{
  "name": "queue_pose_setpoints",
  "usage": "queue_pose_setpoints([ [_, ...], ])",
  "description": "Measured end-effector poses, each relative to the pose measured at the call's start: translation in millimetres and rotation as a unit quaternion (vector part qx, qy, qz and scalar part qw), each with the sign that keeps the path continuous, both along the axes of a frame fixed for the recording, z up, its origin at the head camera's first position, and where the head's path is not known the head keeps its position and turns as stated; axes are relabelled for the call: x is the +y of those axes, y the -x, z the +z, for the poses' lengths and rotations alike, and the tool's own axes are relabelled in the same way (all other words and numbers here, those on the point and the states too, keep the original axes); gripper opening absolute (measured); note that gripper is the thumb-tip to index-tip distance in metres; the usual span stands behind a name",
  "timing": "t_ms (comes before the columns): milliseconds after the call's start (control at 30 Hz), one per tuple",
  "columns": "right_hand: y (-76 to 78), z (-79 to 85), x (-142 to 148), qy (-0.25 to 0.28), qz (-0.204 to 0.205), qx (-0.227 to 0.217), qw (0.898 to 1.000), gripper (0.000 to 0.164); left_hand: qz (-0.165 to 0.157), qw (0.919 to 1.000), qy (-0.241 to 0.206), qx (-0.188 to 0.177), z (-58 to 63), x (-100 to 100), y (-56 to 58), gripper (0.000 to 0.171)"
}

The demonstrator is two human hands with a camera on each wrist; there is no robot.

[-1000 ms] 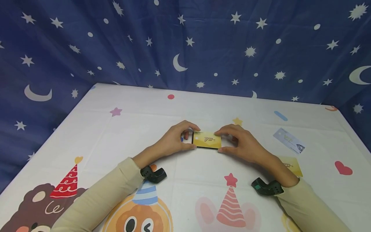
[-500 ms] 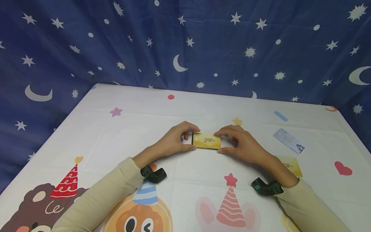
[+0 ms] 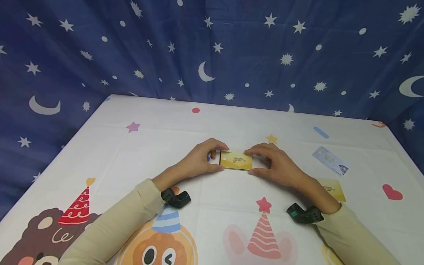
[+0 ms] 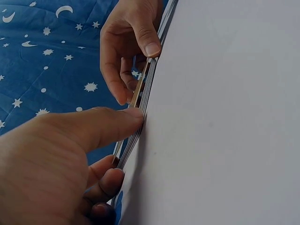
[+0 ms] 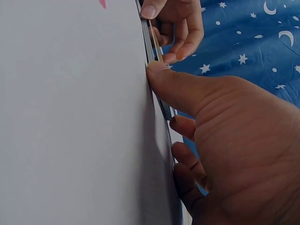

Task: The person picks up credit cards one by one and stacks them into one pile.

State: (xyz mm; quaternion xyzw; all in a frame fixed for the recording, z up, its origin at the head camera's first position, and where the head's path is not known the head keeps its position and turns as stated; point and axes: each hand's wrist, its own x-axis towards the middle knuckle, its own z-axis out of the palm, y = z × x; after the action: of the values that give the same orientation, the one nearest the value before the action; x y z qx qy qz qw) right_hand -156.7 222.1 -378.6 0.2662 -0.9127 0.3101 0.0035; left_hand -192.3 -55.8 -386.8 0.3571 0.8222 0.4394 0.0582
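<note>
A small stack of cards [image 3: 236, 161] sits between my two hands, a yellow face with lettering on top and several thin layered edges showing along the side nearest me. My left hand [image 3: 201, 158] pinches its left end, thumb at the near edge and forefinger at the far one; my right hand [image 3: 276, 163] pinches the right end in the same way, so both grips are only as wide as the cards. I cannot tell whether the underside of the stack touches the white tablecloth [image 3: 212, 125] below. Just beyond my right fingers a yellow star [image 3: 271, 138] is printed on the cloth. To the right of that grip, well apart from it, a silver-grey card [image 3: 330, 161] lies at a slant; nearer to me, a yellow card [image 3: 335, 190] lies partly hidden behind my right forearm. Farther right is a printed red heart [image 3: 392, 192]. On my wrists are a left black device [image 3: 175, 198] and a right black device [image 3: 305, 214], at the cuffs of beige sleeves [image 3: 116, 221]. Past the table's far edge, beyond both grips, hangs a dark blue curtain [image 3: 165, 55] with pale stars and moons.
</note>
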Motion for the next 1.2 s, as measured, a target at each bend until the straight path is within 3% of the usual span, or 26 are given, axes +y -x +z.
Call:
queue_pose_setpoints([
  [1200, 0.5, -1.1, 0.3, 0.003, 0.002, -0.007, 1.000, 0.057, 0.000, 0.9999, 0.011, -0.009, -0.7, -0.7, 0.2, 0.052],
])
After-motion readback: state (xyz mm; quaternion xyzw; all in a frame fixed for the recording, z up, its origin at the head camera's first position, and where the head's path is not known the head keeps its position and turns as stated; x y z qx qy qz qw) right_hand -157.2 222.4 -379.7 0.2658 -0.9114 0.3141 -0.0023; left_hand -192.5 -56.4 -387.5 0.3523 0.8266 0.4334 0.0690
